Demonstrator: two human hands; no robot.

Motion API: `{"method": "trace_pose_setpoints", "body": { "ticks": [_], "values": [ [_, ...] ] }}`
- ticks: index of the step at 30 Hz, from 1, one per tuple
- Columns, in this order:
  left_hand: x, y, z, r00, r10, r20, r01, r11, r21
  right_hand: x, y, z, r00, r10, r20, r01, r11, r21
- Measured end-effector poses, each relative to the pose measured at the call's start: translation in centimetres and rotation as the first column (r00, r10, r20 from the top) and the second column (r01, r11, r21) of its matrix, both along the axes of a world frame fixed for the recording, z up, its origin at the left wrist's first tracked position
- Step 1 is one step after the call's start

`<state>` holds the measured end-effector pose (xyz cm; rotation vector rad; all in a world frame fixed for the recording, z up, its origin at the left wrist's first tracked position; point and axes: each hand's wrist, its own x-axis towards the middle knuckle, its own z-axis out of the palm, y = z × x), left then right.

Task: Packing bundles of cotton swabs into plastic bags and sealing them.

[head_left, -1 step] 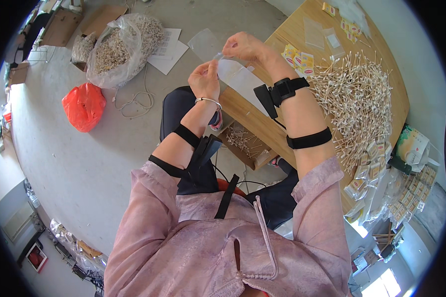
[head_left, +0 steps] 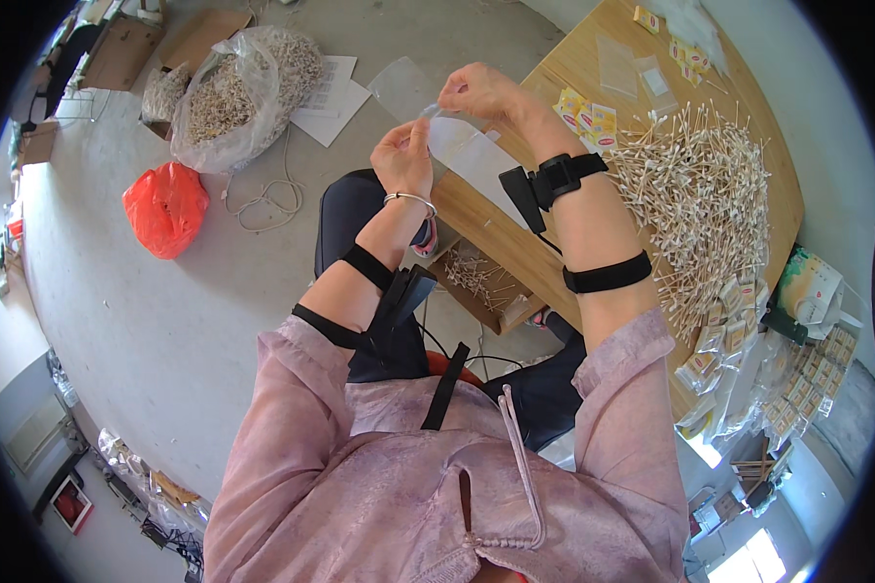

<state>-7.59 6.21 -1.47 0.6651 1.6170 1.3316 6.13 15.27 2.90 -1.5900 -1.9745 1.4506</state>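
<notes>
Between my two hands, past the table's left edge, is a clear plastic bag. My left hand pinches its near edge between thumb and fingers. The fingers of my right hand are closed on the bag's right corner. Whether anything lies inside the bag is too faint to make out. Under my right hand, a white sheet lies along the edge of the wooden table. Right of my right forearm spreads a large heap of cotton swabs. Yellow-and-white packets sit beside that heap.
More flat clear bags lie on the far tabletop. Below the table edge stands a cardboard box holding loose swabs. On the floor at left are a red plastic bag, a big clear sack of swabs and a white cable.
</notes>
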Motion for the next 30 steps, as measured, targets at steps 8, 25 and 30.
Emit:
{"method": "trace_pose_setpoints", "body": {
  "ticks": [8, 25, 30],
  "values": [
    [0.1, -0.5, 1.2, 0.996, -0.048, 0.07, 0.057, 0.989, -0.137, 0.1, -0.4, 0.2, 0.999, -0.015, 0.042, 0.016, 1.0, -0.019],
    [-0.2, -1.9, 0.7, 0.986, -0.154, 0.066, 0.166, 0.952, -0.256, 0.9, -1.5, 1.3, 0.893, 0.18, 0.412, -0.179, 0.983, -0.042],
    [-0.4, -2.6, 0.6, 0.964, -0.246, -0.096, 0.223, 0.953, -0.204, 0.9, -1.9, 1.3, 0.865, 0.192, 0.464, -0.197, 0.98, -0.038]
  ]
}}
